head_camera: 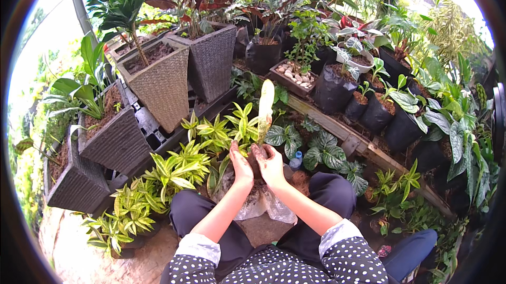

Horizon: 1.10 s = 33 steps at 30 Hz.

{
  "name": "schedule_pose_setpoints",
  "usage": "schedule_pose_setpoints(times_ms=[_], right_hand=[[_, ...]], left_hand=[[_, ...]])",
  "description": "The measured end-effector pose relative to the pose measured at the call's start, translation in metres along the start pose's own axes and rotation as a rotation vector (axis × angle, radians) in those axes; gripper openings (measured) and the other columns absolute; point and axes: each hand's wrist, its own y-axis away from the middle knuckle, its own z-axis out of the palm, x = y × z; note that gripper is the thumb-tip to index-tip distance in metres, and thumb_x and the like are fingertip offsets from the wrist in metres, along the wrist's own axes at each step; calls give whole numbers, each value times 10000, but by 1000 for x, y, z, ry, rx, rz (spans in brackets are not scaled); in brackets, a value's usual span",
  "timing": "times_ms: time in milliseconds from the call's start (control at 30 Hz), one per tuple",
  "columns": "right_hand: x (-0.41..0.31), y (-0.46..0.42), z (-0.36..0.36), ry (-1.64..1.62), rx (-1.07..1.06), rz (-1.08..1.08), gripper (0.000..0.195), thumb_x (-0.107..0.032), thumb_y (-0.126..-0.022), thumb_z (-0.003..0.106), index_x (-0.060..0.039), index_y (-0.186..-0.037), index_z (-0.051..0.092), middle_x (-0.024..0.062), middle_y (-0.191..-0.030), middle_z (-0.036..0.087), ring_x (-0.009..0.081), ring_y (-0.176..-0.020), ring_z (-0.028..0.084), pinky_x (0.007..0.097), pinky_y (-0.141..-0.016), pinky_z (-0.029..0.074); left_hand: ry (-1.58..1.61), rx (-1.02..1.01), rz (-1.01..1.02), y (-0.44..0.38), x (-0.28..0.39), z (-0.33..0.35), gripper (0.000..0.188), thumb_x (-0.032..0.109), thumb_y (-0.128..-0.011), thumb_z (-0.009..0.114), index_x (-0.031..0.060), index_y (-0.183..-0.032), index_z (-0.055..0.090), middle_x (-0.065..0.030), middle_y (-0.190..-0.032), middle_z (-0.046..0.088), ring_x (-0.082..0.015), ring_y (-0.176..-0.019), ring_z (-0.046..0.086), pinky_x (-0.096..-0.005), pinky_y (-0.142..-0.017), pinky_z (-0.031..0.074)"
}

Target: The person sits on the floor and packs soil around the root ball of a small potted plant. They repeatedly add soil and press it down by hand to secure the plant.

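Note:
Both my hands are cupped around a dark root ball or small pot at the base of an upright plant with one long pale, mottled leaf (266,104). My left hand (241,165) is on its left side and my right hand (272,165) on its right, fingers dark with soil. The hands hide most of what they hold, so whether it is bare soil or a pot cannot be told. Beneath them lies a crumpled clear plastic sheet (282,207) with loose soil on it, between my knees.
Yellow-green plants (174,171) stand at the left, tall textured planters (158,82) behind them. A wooden beam (316,116) runs diagonally at right, black nursery bags (334,90) beyond it. A small blue-capped bottle (295,161) stands near my right hand. Another person's knee (411,254) shows at lower right.

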Motion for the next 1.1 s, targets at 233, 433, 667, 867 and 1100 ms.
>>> schedule_pose_setpoints(times_ms=[233,433,667,867,1100], right_hand=[[50,-18,-14,457,144,-469,392,-146,-938,444,9,-1287,354,183,-1341,310,313,-1267,275,425,-1047,217],[59,-44,-30,264,250,-235,405,-297,-995,311,-65,-1323,358,107,-1250,438,161,-997,503,274,-819,453],[30,-20,-24,345,-65,-348,416,-257,-981,317,15,-1290,374,148,-1312,409,229,-1238,368,331,-1052,268],[57,-38,-25,280,8,-210,428,-245,-977,374,45,-1291,357,201,-1284,433,259,-1219,403,341,-1022,315],[-3,-39,-36,-292,-45,438,584,-522,-915,394,-53,-1261,438,100,-1144,574,205,-1002,567,341,-882,446]], left_hand=[[117,-265,-413,-1,18,9,622,599,-874,349,56,-1101,554,-69,-1140,563,-182,-1076,503,-303,-973,337],[209,-387,-545,0,24,8,628,585,-868,325,34,-1082,539,-104,-1009,612,-236,-982,567,-356,-928,399],[237,-208,-405,3,20,10,613,547,-887,309,62,-1223,476,-81,-1181,542,-228,-1156,464,-375,-1028,304],[273,-443,-519,-11,8,-7,744,592,-884,335,100,-1423,195,-76,-1455,252,-193,-1326,271,-368,-1071,245],[85,-476,-394,-6,14,-8,796,621,-885,290,31,-1412,204,-116,-1428,312,-273,-1296,327,-379,-1068,233]])
